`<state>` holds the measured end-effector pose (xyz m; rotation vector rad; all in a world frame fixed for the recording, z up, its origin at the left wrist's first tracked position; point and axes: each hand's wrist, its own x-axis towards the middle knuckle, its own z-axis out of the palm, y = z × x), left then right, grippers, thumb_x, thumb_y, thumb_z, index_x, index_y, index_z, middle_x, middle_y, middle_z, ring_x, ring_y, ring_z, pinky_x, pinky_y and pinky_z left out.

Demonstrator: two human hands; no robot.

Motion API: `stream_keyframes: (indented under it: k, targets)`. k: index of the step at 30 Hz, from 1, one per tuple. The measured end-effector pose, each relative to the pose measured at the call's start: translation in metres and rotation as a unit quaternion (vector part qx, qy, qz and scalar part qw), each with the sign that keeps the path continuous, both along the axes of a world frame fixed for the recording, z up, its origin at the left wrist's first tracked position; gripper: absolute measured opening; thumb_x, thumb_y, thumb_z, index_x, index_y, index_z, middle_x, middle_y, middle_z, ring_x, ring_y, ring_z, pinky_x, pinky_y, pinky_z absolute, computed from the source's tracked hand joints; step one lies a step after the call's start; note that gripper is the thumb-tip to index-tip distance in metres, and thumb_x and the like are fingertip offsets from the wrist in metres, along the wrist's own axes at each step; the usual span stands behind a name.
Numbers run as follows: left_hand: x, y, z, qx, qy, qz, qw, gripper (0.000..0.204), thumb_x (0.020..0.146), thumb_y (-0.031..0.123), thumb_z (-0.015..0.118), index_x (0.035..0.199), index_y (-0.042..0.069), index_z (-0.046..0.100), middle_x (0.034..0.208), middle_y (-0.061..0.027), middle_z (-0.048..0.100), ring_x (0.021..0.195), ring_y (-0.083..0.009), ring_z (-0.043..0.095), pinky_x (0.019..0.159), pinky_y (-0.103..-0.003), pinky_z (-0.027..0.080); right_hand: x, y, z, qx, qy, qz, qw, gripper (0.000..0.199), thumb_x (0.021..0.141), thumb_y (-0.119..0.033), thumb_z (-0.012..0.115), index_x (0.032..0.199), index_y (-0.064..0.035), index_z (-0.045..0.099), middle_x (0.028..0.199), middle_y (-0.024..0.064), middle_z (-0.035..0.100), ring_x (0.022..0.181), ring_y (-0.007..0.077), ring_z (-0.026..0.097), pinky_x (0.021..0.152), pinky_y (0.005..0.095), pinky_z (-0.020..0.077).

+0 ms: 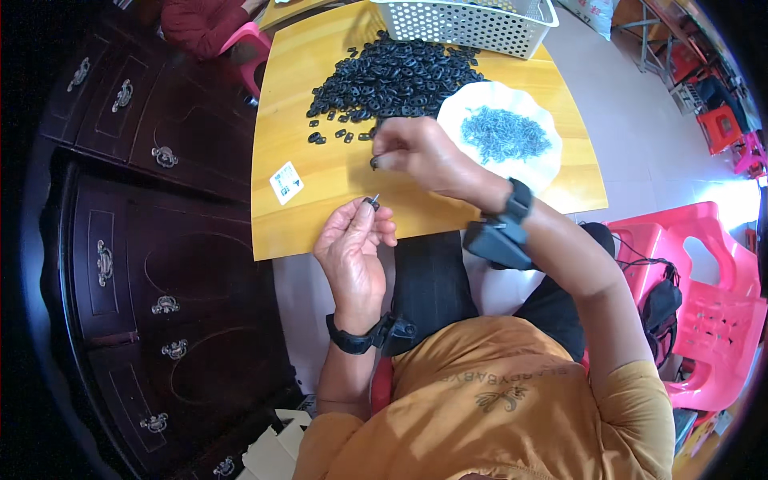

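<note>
My left hand (352, 250) is closed above the table's near edge, thumb and fingers pinching a small black plastic piece (371, 204). A thin metal pin or screw (376, 198) sticks up from that piece. Just beyond and to the right, my right hand (426, 157) has its fingers curled in a pinch, with another small black piece (374, 163) at the fingertips. Behind it spreads a heap of small black two-holed pieces (392, 80). A white scalloped plate (538, 170) to the right bears many small silvery metal pins or screws (504, 134).
On the yellow wooden table (280, 232), a white perforated basket (472, 28) stands at the far edge, and a white printed sticker (286, 183) lies at left. A dark cabinet (184, 280) borders the left; a pink chair (712, 320) stands right. Another person's red sleeve (200, 24) shows far left.
</note>
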<state>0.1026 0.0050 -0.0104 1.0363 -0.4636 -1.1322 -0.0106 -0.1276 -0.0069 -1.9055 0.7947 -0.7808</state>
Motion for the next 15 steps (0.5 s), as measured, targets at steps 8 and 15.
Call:
stream_keyframes:
  k: [8,15]
  targets:
    - [-0.036,-0.006,0.019,-0.048,0.009,-0.065,0.997,0.015,0.089,0.008,0.055,0.096,-0.004,0.057,0.078,-0.0137,0.063,0.061,-0.0163,0.058,0.055,-0.027,0.047,-0.073,0.047,0.009,0.259,-0.248,-0.030,0.933,0.018,0.075,0.002,0.069,0.092,0.0003,0.063,0.083,0.0006,0.063,0.076,0.0061,0.057,0.071,0.0198,0.0468]
    - [-0.060,-0.005,0.026,-0.050,-0.007,-0.092,0.995,0.015,0.089,0.007,0.055,0.097,-0.005,0.057,0.081,-0.0143,0.063,0.063,-0.0160,0.058,0.056,-0.027,0.047,-0.097,0.068,0.021,0.150,-0.229,-0.085,0.958,0.015,0.074,0.000,0.069,0.089,-0.0007,0.066,0.081,-0.0007,0.062,0.075,0.0061,0.056,0.069,0.0196,0.0455]
